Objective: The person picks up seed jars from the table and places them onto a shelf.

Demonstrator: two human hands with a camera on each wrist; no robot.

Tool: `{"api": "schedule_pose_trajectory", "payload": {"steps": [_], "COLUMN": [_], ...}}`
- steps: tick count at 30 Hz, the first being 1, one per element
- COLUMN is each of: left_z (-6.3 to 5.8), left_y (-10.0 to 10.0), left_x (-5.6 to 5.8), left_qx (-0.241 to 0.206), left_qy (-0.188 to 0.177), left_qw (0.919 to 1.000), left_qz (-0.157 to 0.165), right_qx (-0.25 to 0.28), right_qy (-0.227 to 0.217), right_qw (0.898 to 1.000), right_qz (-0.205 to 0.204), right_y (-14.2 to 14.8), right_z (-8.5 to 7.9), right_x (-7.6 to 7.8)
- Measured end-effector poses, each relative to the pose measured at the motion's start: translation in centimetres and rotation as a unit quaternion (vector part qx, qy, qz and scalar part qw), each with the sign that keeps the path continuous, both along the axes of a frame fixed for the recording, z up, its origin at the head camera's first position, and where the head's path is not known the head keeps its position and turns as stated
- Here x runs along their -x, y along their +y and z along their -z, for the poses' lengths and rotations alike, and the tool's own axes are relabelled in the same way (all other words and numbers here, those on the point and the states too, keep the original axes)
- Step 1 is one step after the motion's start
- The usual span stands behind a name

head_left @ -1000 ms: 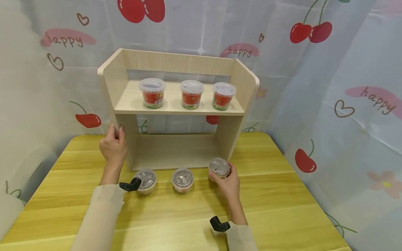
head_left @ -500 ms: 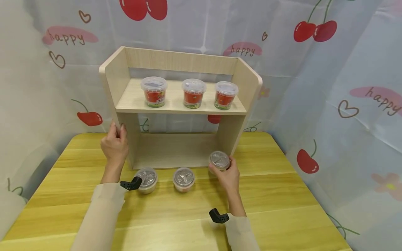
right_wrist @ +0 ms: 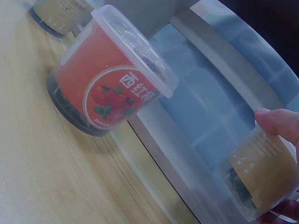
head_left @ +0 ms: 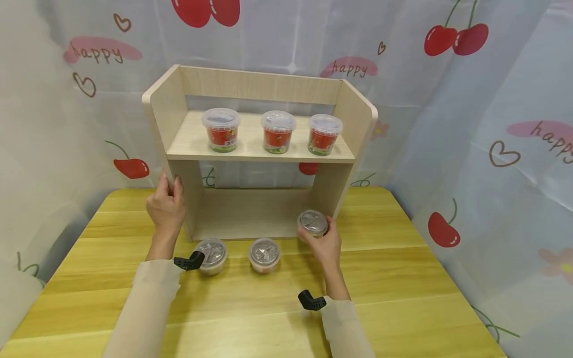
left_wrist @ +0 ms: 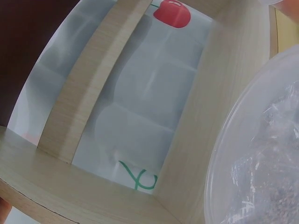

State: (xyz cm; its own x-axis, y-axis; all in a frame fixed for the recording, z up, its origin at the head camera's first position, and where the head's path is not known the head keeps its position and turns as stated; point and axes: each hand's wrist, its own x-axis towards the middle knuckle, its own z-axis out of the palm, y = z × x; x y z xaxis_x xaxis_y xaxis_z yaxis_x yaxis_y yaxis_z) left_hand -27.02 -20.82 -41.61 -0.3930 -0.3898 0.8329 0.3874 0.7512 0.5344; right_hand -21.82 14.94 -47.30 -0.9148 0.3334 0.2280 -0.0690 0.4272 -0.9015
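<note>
- We see the right hand (head_left: 326, 246) with its thumb and fingers spread only as wide as the held cup (head_left: 313, 222), curled round its sides beneath the clear lid.
- Over the last second, these fingers have carried that cup forward, away from us, to the front edge of the lower board (head_left: 255, 211); whether its base touches the board, we cannot tell.
- We judge that the carry is well along, but the cup is not yet set down.
- The left hand (head_left: 165, 209), well left of those fingers, has stayed put, its own fingers bent round the front edge of the shelf unit (head_left: 167, 109); we take this as steadying.
- Left of the right fingers, and a little nearer us, the middle cup (head_left: 264, 254) stands on the bench (head_left: 250, 318), unmoved; past it is the far-left cup (head_left: 211, 252), also where it was.
- Above the right fingers and farther back, we find three red-labelled cups (head_left: 278, 132) unchanged on the upper shelf (head_left: 259, 160).
</note>
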Motion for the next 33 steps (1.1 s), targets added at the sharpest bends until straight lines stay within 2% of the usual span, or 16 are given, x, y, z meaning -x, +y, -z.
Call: {"api": "schedule_pose_trajectory", "payload": {"steps": [16,33], "left_z": [0.1,0.1], "left_y": [0.0,0.0], "left_x": [0.1,0.2], "left_qx": [-0.006,-0.005], "left_qy": [0.007,0.009], "left_qw": [1.0000,0.9999], "left_qz": [0.002,0.003], "right_qx": [-0.019,-0.019], "right_qy": [0.010,-0.006], "right_qw": [1.000,1.000], "right_qz": [0.002,-0.008], "right_y": [-0.5,-0.7], "right_z": [0.4,1.1], "right_x": [1.6,2.9]}}
